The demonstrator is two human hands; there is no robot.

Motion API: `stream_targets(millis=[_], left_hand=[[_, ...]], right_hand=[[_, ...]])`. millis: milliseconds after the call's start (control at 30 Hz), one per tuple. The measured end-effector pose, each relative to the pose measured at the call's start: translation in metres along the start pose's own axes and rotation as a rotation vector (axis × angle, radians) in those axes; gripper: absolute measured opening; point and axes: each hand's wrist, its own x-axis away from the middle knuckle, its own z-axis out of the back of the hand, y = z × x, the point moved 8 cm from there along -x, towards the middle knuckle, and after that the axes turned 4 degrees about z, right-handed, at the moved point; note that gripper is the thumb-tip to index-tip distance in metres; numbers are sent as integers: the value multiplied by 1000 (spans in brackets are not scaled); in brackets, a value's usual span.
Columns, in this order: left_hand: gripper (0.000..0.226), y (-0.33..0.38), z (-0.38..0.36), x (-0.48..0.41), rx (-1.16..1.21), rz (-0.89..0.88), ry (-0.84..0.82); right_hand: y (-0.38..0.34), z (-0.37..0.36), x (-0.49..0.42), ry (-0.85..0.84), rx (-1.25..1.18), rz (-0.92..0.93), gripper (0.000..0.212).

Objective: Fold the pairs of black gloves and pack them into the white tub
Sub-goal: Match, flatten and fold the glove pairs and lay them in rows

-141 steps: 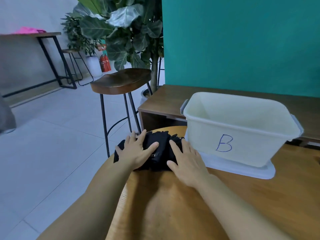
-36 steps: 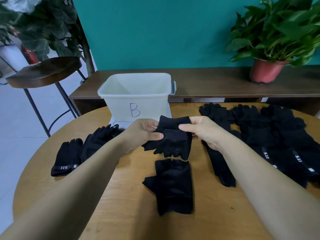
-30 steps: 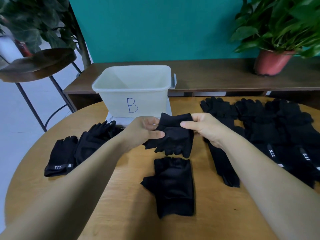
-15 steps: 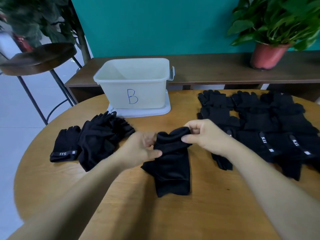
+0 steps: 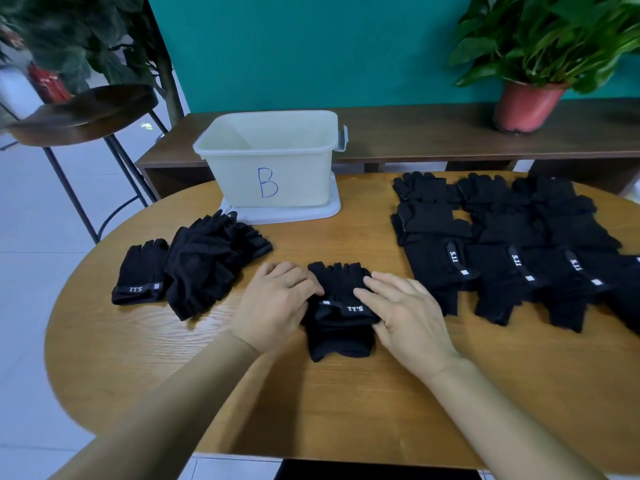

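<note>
Both hands lie flat with fingers nearly straight, the left hand (image 5: 277,303) and right hand (image 5: 405,313) pressing the sides of a stacked glove pair (image 5: 341,292) mid-table (image 5: 346,393). The tub (image 5: 270,161) stands beyond. A folded pile (image 5: 197,265) lies left and rows of gloves (image 5: 502,244) lie right.

**Matt cloth, smooth plastic, grained wood**

The gloves (image 5: 341,289) are matt black cloth with a fine weave. The tub (image 5: 298,181) is smooth white plastic with a dull sheen. The table (image 5: 346,410) is light wood with visible grain and a satin finish. The stool (image 5: 79,112) has a glossy dark wooden seat on thin black metal legs.
</note>
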Motion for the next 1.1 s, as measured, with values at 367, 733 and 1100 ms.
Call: stream_targets(millis=[367, 733, 1100], left_hand=[[22, 1, -16, 23, -90, -133, -9], [34, 8, -19, 30, -115, -193, -101], [70, 21, -52, 0, 9, 271, -322]], right_hand=[[-8, -20, 8, 29, 80, 127, 52], [-7, -19, 16, 25, 88, 134, 51], [-7, -58, -29, -439, 62, -46, 60]])
